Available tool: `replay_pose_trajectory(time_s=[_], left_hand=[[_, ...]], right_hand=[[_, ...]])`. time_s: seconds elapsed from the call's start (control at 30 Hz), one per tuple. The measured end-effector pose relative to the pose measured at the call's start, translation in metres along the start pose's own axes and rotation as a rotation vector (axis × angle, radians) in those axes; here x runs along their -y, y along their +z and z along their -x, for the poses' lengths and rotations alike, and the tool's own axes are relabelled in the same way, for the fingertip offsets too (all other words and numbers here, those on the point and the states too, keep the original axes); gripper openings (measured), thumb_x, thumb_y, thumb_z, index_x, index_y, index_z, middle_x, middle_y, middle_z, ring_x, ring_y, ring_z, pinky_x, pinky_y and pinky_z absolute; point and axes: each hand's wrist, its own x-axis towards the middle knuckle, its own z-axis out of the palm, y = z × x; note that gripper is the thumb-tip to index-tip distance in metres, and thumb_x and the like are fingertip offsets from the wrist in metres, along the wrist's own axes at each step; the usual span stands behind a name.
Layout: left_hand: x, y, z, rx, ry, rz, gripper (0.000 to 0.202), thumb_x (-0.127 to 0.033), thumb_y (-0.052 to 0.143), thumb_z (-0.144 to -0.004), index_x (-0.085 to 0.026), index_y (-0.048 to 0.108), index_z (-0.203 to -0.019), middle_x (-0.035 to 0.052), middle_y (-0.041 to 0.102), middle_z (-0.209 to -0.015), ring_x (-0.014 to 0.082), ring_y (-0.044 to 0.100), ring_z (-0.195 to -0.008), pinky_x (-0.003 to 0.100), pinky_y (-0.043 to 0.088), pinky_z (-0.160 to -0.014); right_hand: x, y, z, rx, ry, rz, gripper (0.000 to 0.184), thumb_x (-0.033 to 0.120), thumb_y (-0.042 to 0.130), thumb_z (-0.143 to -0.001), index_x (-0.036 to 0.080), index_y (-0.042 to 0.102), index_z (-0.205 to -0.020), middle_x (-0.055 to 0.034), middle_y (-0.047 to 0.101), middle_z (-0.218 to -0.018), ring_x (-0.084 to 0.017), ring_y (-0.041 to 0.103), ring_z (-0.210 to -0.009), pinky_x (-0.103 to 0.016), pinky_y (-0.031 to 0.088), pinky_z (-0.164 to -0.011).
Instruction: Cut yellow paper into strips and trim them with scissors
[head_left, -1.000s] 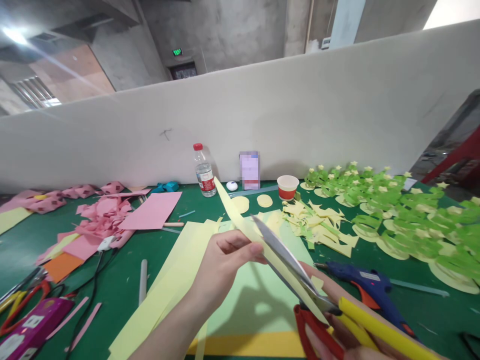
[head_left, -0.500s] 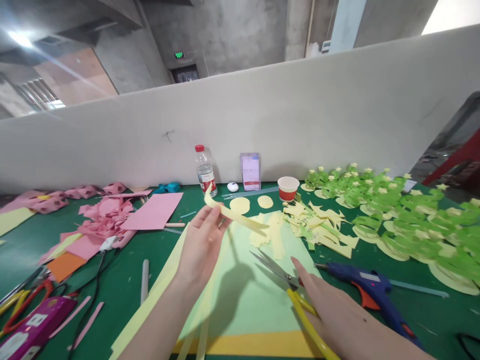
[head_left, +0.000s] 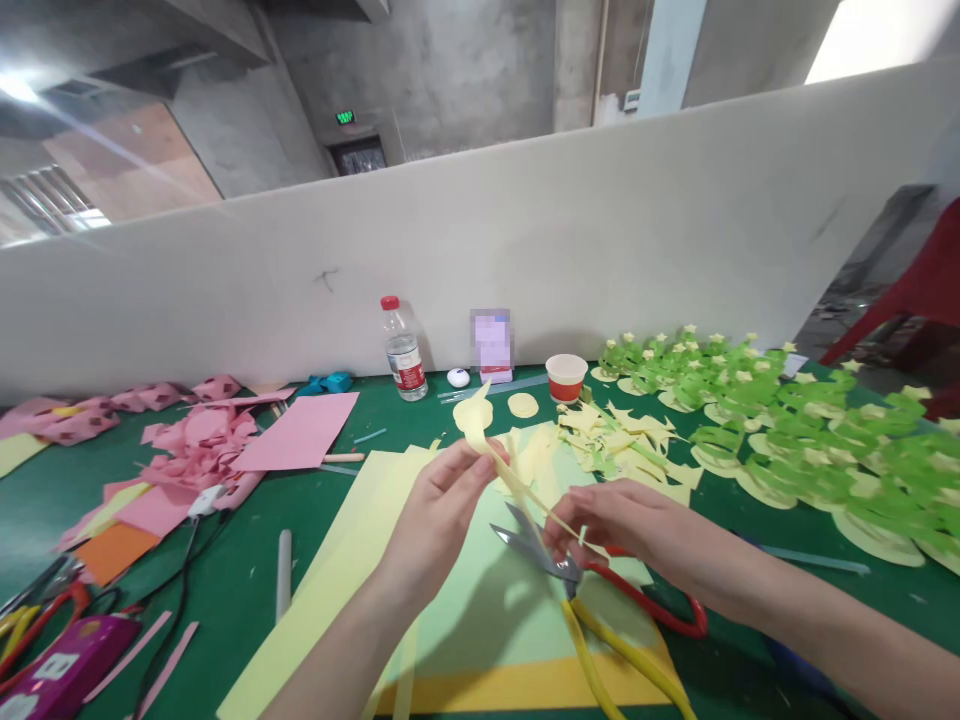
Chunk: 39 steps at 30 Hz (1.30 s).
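My left hand (head_left: 442, 510) pinches a pale yellow paper strip (head_left: 475, 425), whose curled upper end rises above the fingers. Its thin tails slant down to my right hand (head_left: 592, 520), which is closed with the fingertips at the strip's lower part. Beneath my right hand lies a pair of scissors (head_left: 592, 640) with one red and one yellow handle loop, blades spread over the light green paper sheet (head_left: 465, 620). Yellow paper sheets (head_left: 330, 560) extend under my left forearm.
Yellow scraps (head_left: 622, 440) and rows of green paper ornaments (head_left: 795, 440) lie to the right. A paper cup (head_left: 566, 380), phone (head_left: 492, 345) and water bottle (head_left: 405, 355) stand at the back. Pink paper (head_left: 304, 430) is on the left. My right forearm mostly hides a blue glue gun (head_left: 799, 665).
My right hand has let go of the scissors, now lying on the sheet, and moved up to the strip's lower part. My left hand has moved right and slightly down with the strip.
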Motion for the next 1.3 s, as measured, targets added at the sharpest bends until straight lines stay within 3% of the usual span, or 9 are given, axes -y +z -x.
replay_pose_trajectory(time_s=[0.13,0.3,0.4,0.5,0.67,0.77,0.83,1.07,1.3], left_hand=[[0.003,-0.005,0.002,0.022,0.004,-0.136,0.016,-0.038,0.066,-0.07,-0.022,0.066,-0.068,-0.0017,0.059,-0.074,0.0144,0.051,-0.082,0.023,0.037,-0.077],[0.005,-0.007,0.002,0.072,-0.039,-0.137,0.021,-0.035,0.07,-0.066,-0.022,0.064,-0.082,-0.0007,0.062,-0.079,0.0149,0.054,-0.078,0.025,0.039,-0.073],[0.005,-0.006,0.001,0.044,-0.092,-0.095,0.034,-0.034,0.073,-0.062,-0.023,0.058,-0.09,-0.0022,0.059,-0.073,0.0132,0.052,-0.07,0.025,0.039,-0.068],[0.005,-0.007,-0.001,0.043,-0.131,-0.097,0.03,-0.034,0.073,-0.062,-0.02,0.056,-0.081,-0.0028,0.056,-0.069,0.011,0.05,-0.065,0.023,0.036,-0.064],[0.003,-0.006,-0.002,0.167,-0.201,-0.102,0.021,-0.031,0.069,-0.065,-0.018,0.055,-0.075,-0.0024,0.054,-0.068,0.0111,0.047,-0.065,0.022,0.035,-0.063],[0.003,-0.003,-0.002,0.277,-0.236,-0.118,0.019,-0.035,0.064,-0.068,-0.017,0.057,-0.07,-0.0012,0.053,-0.066,0.0131,0.047,-0.066,0.024,0.036,-0.066],[0.005,-0.001,-0.001,0.283,-0.252,-0.15,0.021,-0.037,0.06,-0.071,-0.016,0.057,-0.068,-0.0005,0.053,-0.066,0.0142,0.047,-0.068,0.026,0.035,-0.068],[0.014,0.001,-0.002,0.126,-0.264,-0.237,0.021,-0.03,0.062,-0.072,-0.016,0.053,-0.059,-0.0033,0.051,-0.057,0.0107,0.044,-0.059,0.022,0.032,-0.061],[0.013,0.005,0.0,0.029,-0.229,-0.202,0.025,-0.032,0.066,-0.068,-0.015,0.054,-0.053,-0.002,0.054,-0.053,0.0108,0.047,-0.056,0.023,0.035,-0.059]], right_hand=[[0.004,0.006,-0.003,0.13,0.081,-0.297,0.035,0.045,0.049,-0.079,0.012,0.058,-0.071,0.0002,0.051,-0.063,-0.008,0.042,-0.058,-0.022,0.033,-0.06],[0.0,0.006,-0.006,0.157,0.036,-0.477,0.029,0.036,0.063,-0.071,0.013,0.05,-0.06,0.0043,0.045,-0.054,-0.005,0.037,-0.051,-0.019,0.028,-0.053],[0.003,0.004,-0.003,0.037,-0.016,-0.371,0.029,0.036,0.064,-0.071,0.014,0.049,-0.059,0.005,0.044,-0.054,-0.005,0.036,-0.052,-0.018,0.03,-0.054],[0.007,0.003,0.002,-0.172,-0.126,-0.16,0.022,0.034,0.06,-0.074,0.017,0.052,-0.062,0.0039,0.048,-0.06,-0.007,0.042,-0.057,-0.019,0.034,-0.056],[0.007,0.002,0.009,-0.375,-0.417,0.335,0.019,0.025,0.051,-0.077,0.019,0.049,-0.059,0.0006,0.054,-0.064,-0.012,0.05,-0.063,-0.023,0.04,-0.059],[0.002,0.003,0.011,-0.355,-0.462,0.482,0.02,0.023,0.049,-0.078,0.019,0.047,-0.059,-0.0029,0.061,-0.079,-0.015,0.057,-0.076,-0.024,0.043,-0.066],[-0.001,0.005,0.012,-0.31,-0.434,0.531,0.019,0.023,0.048,-0.079,0.02,0.048,-0.06,-0.0045,0.063,-0.089,-0.016,0.059,-0.084,-0.025,0.045,-0.069],[-0.007,0.007,0.01,-0.251,-0.443,0.608,0.019,0.021,0.047,-0.077,0.02,0.05,-0.058,-0.0066,0.065,-0.089,-0.02,0.059,-0.092,-0.029,0.047,-0.071],[-0.009,0.005,0.004,-0.086,-0.225,0.41,0.022,0.023,0.047,-0.075,0.019,0.04,-0.055,-0.0021,0.056,-0.074,-0.013,0.053,-0.07,-0.025,0.043,-0.063]])
